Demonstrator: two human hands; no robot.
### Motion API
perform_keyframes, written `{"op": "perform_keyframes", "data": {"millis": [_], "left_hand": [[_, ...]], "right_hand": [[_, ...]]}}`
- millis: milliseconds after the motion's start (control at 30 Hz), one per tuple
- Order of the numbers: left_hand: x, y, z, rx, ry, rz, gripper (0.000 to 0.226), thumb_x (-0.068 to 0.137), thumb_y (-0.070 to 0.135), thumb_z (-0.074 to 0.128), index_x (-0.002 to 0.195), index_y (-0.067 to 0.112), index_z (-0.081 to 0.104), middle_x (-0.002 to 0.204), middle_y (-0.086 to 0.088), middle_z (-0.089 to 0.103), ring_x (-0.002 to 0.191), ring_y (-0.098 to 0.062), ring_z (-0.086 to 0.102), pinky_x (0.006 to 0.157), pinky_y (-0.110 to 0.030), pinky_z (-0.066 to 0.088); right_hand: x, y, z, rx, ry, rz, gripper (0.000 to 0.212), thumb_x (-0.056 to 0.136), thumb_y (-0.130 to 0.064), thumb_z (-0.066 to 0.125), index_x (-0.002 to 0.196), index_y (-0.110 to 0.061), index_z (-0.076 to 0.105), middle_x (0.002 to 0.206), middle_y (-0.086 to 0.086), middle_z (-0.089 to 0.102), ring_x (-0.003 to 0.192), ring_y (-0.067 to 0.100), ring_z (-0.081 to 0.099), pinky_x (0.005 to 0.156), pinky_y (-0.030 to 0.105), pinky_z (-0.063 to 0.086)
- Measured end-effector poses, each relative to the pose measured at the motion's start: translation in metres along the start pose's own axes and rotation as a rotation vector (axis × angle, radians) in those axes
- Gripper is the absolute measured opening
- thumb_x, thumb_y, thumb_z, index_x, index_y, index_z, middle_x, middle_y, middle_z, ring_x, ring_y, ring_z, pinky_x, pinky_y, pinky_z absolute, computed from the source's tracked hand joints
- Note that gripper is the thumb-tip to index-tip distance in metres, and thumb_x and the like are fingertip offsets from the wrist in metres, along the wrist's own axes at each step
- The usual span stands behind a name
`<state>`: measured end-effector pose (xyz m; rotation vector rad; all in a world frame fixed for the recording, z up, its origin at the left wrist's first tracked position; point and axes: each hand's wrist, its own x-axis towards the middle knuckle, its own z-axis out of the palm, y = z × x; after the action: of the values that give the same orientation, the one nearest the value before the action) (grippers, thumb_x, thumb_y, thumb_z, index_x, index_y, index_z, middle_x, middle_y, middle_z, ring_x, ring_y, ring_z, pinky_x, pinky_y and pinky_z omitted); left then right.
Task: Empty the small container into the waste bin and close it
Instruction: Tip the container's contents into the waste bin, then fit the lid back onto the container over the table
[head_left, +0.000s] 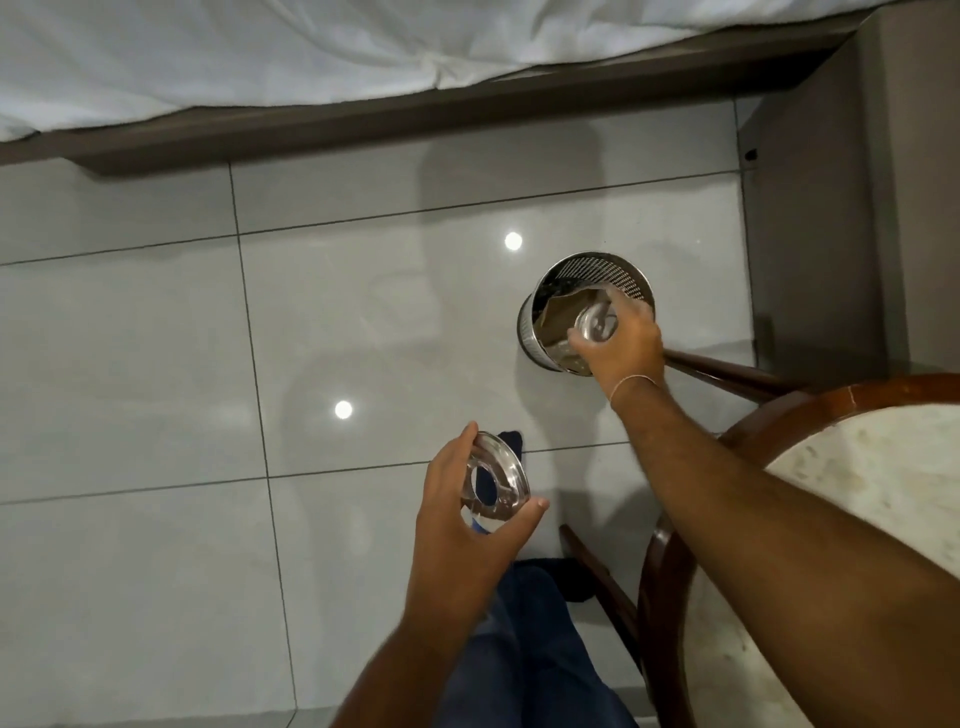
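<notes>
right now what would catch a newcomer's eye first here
The right hand tips a small shiny container over the perforated metal bin standing on the glossy tile floor, right of centre. Lower down, the left hand holds the ring-shaped metal lid apart from it. A white bed spans the top.

The glossy tiled floor (156, 364) carries the perforated metal waste bin (597, 270), seemingly holding paper.

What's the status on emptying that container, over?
Right hand grips container, tipped over bin. Left hand grips lid, off to the side. Nothing in the way.
</notes>
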<state>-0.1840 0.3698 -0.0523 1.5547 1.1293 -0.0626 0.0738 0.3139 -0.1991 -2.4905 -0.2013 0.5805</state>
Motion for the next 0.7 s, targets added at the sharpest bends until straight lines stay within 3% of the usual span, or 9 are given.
{"op": "perform_keyframes", "data": {"millis": [100,167,233,300,467,600,700], "left_hand": [[0.005,-0.001,0.002,0.0,0.028,-0.011,0.097,0.06,0.08,0.083,0.144,0.049,0.047,0.142,0.027,0.052,0.136,-0.007,0.057,0.105,-0.023,0.052],[0.011,0.007,0.005,-0.01,0.033,-0.004,0.093,0.059,0.078,0.085,0.14,0.056,0.046,0.141,0.031,0.051,0.135,-0.005,0.056,0.106,-0.025,0.052],[0.016,0.025,0.008,0.004,0.001,0.045,0.096,0.064,0.064,0.087,0.149,0.051,0.044,0.143,0.035,0.048,0.135,0.003,0.052,0.111,-0.031,0.052],[0.022,0.049,0.014,0.044,-0.03,0.105,0.098,0.068,0.058,0.086,0.155,0.046,0.042,0.145,0.036,0.045,0.135,0.007,0.049,0.111,-0.03,0.051],[0.024,0.117,0.053,0.137,-0.194,0.302,0.097,0.073,0.051,0.087,0.158,0.041,0.041,0.148,0.025,0.048,0.137,0.005,0.048,0.107,-0.023,0.05],[0.01,0.154,0.109,0.276,-0.443,0.461,0.098,0.077,0.052,0.088,0.16,0.038,0.037,0.157,0.021,0.044,0.145,-0.002,0.044,0.116,-0.035,0.048],[-0.006,0.162,0.148,0.376,-0.62,0.522,0.101,0.077,0.051,0.089,0.162,0.04,0.033,0.157,0.022,0.039,0.145,-0.002,0.042,0.117,-0.036,0.047]], "right_hand": [[0.002,-0.008,-0.014,0.422,0.118,0.309,0.057,0.077,-0.034,0.087,0.129,-0.021,0.067,0.115,0.007,0.073,0.097,0.023,0.072,0.079,0.035,0.064],[-0.005,-0.016,-0.039,0.839,0.047,0.531,0.047,0.088,-0.035,0.081,0.13,-0.019,0.066,0.112,0.005,0.074,0.093,0.018,0.072,0.071,0.03,0.065],[-0.021,-0.014,-0.069,1.214,-0.131,0.633,0.05,0.097,-0.047,0.069,0.136,-0.016,0.064,0.128,0.014,0.073,0.105,0.027,0.075,0.088,0.044,0.066],[-0.04,-0.008,-0.1,1.415,-0.201,0.644,0.058,0.099,-0.055,0.059,0.137,-0.012,0.066,0.137,0.018,0.071,0.117,0.035,0.075,0.101,0.054,0.059],[-0.091,0.013,-0.159,1.545,-0.183,0.704,0.068,0.099,-0.06,0.051,0.142,-0.01,0.064,0.136,0.02,0.073,0.12,0.039,0.073,0.083,0.049,0.064],[-0.128,0.045,-0.199,1.566,-0.116,0.674,0.074,0.097,-0.064,0.053,0.145,-0.008,0.064,0.136,0.022,0.07,0.124,0.038,0.064,0.101,0.051,0.054],[-0.157,0.072,-0.221,1.537,-0.097,0.685,0.068,0.099,-0.064,0.048,0.135,-0.012,0.074,0.133,0.021,0.075,0.119,0.033,0.072,0.102,0.048,0.055]]}}
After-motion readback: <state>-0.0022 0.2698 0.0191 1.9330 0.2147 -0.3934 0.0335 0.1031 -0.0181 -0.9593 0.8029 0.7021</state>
